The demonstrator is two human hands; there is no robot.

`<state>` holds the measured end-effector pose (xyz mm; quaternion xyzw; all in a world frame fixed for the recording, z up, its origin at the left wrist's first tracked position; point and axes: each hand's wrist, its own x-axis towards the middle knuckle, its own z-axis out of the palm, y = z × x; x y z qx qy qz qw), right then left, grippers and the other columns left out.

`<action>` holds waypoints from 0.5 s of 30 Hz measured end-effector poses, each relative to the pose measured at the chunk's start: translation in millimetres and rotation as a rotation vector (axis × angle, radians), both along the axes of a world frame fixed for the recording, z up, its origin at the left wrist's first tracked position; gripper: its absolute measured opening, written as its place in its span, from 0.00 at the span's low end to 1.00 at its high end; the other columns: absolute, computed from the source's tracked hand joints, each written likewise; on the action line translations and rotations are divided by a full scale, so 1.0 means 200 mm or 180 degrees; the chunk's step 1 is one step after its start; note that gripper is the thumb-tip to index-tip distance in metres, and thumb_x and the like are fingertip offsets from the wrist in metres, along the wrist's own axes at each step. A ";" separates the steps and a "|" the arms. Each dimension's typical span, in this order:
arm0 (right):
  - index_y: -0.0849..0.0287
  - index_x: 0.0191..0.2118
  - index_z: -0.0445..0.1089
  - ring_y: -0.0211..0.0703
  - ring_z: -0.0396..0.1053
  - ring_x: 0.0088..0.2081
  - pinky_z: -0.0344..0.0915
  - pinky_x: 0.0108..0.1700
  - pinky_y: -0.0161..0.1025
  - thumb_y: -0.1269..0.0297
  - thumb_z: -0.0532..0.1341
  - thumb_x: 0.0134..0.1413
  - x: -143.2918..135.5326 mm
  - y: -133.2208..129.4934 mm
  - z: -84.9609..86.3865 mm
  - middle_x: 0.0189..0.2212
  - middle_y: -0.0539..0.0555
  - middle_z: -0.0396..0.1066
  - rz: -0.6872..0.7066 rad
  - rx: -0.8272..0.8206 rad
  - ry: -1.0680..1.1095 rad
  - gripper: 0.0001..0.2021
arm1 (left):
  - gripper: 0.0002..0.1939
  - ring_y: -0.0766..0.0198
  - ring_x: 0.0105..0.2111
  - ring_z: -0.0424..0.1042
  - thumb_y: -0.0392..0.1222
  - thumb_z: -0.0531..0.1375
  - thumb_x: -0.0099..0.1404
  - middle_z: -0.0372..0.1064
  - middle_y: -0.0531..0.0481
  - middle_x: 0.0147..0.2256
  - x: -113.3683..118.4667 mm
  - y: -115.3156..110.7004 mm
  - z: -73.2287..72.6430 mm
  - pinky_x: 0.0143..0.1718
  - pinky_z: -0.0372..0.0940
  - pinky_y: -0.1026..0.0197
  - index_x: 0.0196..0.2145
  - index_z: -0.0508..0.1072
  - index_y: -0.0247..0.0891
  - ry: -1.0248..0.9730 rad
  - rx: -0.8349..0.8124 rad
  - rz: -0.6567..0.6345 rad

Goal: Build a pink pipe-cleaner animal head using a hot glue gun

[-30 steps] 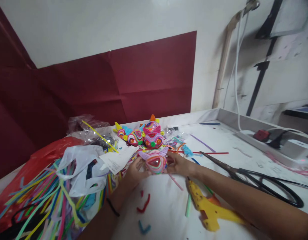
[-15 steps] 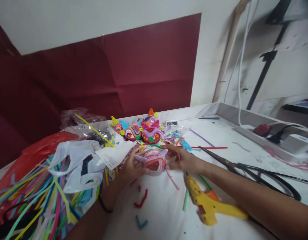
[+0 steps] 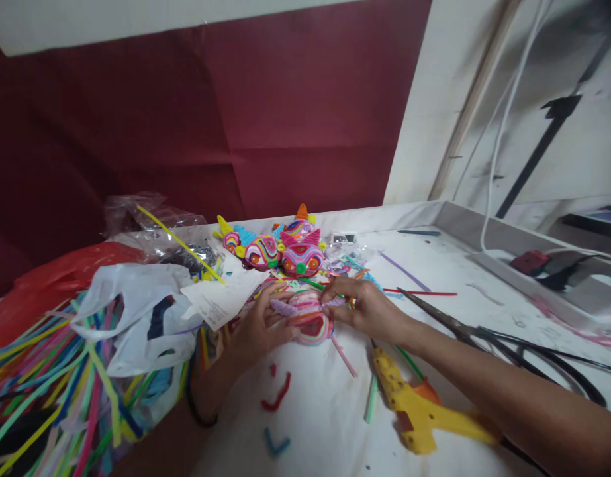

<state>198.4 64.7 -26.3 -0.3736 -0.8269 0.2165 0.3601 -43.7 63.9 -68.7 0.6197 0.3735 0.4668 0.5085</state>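
Gripping the striped figure [image 3: 311,327] from both sides, left hand [image 3: 260,326] and right hand [image 3: 357,306] have fingers closed around it, low on the table [image 3: 335,404]! Left of that grip, the white plastic bag [image 3: 136,298] holds something dark; colourful strips [image 3: 61,377] fan out beside it.

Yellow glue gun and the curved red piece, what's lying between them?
A pale green strip beside the glue gun and, farther up, a pink strip; the head view shows both.
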 end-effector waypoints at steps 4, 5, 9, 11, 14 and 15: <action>0.60 0.35 0.74 0.44 0.72 0.37 0.65 0.41 0.40 0.68 0.60 0.53 -0.01 0.00 -0.01 0.35 0.56 0.76 -0.0121 -0.0023 -0.0042 0.05 | 0.37 0.47 0.53 0.70 0.31 0.71 0.45 0.68 0.39 0.54 0.02 -0.01 0.02 0.51 0.69 0.49 0.53 0.65 0.42 -0.0093 -0.0139 0.0106; 0.60 0.35 0.74 0.44 0.72 0.36 0.65 0.40 0.39 0.68 0.60 0.53 -0.01 0.01 -0.01 0.34 0.56 0.76 -0.0149 -0.0030 -0.0053 0.05 | 0.37 0.47 0.53 0.70 0.30 0.71 0.44 0.68 0.39 0.54 0.02 -0.01 0.02 0.51 0.69 0.49 0.52 0.66 0.42 -0.0122 -0.0152 0.0115; 0.59 0.36 0.74 0.44 0.72 0.35 0.65 0.39 0.40 0.65 0.60 0.54 -0.02 0.01 -0.02 0.35 0.56 0.77 -0.0235 -0.0044 -0.0085 0.06 | 0.37 0.45 0.55 0.67 0.31 0.70 0.46 0.67 0.38 0.55 0.01 -0.01 0.02 0.52 0.67 0.48 0.54 0.66 0.42 -0.0078 -0.0039 0.0159; 0.58 0.38 0.74 0.44 0.72 0.35 0.66 0.39 0.40 0.64 0.61 0.54 -0.02 0.01 -0.02 0.36 0.55 0.77 -0.0271 -0.0055 -0.0082 0.08 | 0.38 0.45 0.56 0.67 0.32 0.70 0.47 0.66 0.38 0.55 0.00 0.00 0.01 0.53 0.66 0.48 0.55 0.65 0.42 0.0003 0.0020 0.0202; 0.58 0.41 0.74 0.44 0.73 0.36 0.66 0.39 0.40 0.62 0.62 0.54 -0.01 -0.01 -0.02 0.37 0.55 0.77 -0.0317 -0.0068 -0.0083 0.10 | 0.38 0.45 0.56 0.67 0.32 0.70 0.48 0.66 0.38 0.55 0.00 -0.01 0.00 0.53 0.67 0.49 0.56 0.65 0.43 0.0062 0.0034 0.0198; 0.58 0.42 0.74 0.44 0.73 0.36 0.67 0.39 0.40 0.61 0.62 0.54 0.00 -0.01 -0.01 0.38 0.55 0.77 -0.0332 -0.0045 -0.0090 0.11 | 0.37 0.45 0.56 0.67 0.32 0.70 0.48 0.66 0.38 0.55 0.00 -0.01 0.01 0.52 0.67 0.49 0.55 0.65 0.43 0.0069 0.0039 0.0187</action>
